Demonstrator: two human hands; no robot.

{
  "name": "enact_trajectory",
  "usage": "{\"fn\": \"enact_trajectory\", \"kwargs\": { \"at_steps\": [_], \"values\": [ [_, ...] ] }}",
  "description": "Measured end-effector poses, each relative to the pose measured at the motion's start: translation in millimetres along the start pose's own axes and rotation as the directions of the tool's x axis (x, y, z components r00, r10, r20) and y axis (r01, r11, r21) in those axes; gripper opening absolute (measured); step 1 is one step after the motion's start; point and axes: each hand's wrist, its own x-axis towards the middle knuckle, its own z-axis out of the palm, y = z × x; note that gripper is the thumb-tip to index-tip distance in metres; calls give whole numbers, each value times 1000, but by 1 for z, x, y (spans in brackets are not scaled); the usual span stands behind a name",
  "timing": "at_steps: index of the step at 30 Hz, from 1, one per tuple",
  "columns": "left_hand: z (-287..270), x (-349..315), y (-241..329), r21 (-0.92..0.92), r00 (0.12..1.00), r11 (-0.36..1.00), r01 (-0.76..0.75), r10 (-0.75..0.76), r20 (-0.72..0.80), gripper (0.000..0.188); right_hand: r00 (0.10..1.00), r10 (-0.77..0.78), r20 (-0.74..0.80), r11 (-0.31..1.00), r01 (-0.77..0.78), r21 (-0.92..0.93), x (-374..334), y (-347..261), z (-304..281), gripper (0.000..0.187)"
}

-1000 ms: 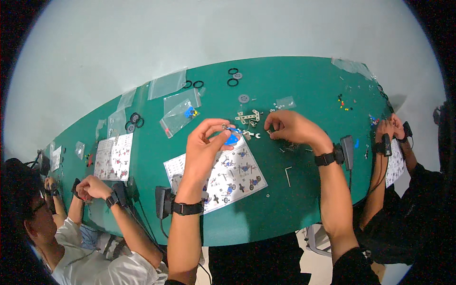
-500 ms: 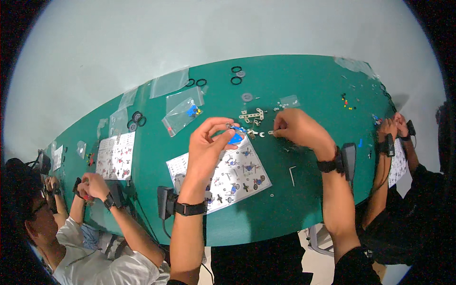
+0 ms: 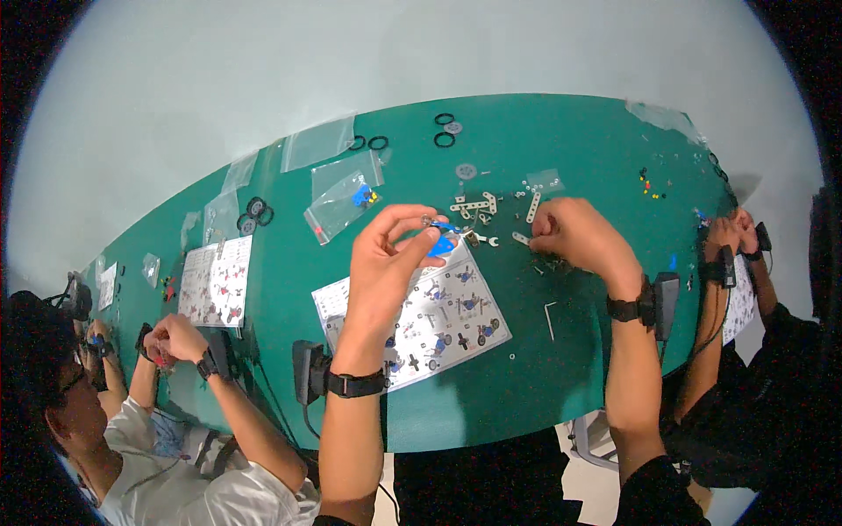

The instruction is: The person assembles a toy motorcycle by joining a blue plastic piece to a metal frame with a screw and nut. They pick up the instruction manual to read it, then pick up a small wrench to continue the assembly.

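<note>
My left hand (image 3: 386, 259) is closed on a small blue toy-model assembly (image 3: 443, 246) with metal hardware at its top, raised over the instruction sheet (image 3: 447, 324). The fingers hide part of it. To the right, low over the table, my right hand (image 3: 583, 241) pinches the end of a short cream perforated strip (image 3: 521, 238). Between the hands lies a small open-ended spanner (image 3: 484, 240). A longer cream strip (image 3: 533, 208) lies just beyond the right fingertips. More cream perforated pieces (image 3: 474, 208) are grouped farther back.
A hex key (image 3: 550, 321) lies on the green table right of the sheet. Clear bags (image 3: 344, 197), black tyres (image 3: 445, 139) and a grey wheel (image 3: 465, 172) are toward the back. Co-workers' hands (image 3: 175, 340) are at left, others (image 3: 735, 230) at right.
My right hand has shifted slightly right with the short strip, and the longer cream strip beyond it now shows. The left hand still holds the blue assembly. The whole view has shifted a little.
</note>
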Motion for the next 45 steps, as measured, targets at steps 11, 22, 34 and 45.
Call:
{"fn": "enact_trajectory", "kwargs": {
  "at_steps": [11,22,34,45],
  "values": [
    [0,-1,-1,6,1000,1000,0,0,14,22,963,266,40,963,-268,37,2,-11,1,20],
    [1,1,-7,24,999,1000,4,-4,33,22,972,215,-91,977,-214,18,-6,-13,16,18],
    [3,2,-7,53,999,999,7,-9,43,23,970,238,-40,966,-232,114,1,-6,15,15],
    [4,-1,-6,82,999,997,2,-5,44,21,979,176,-104,960,-148,236,3,-3,23,10]
  ]
}}
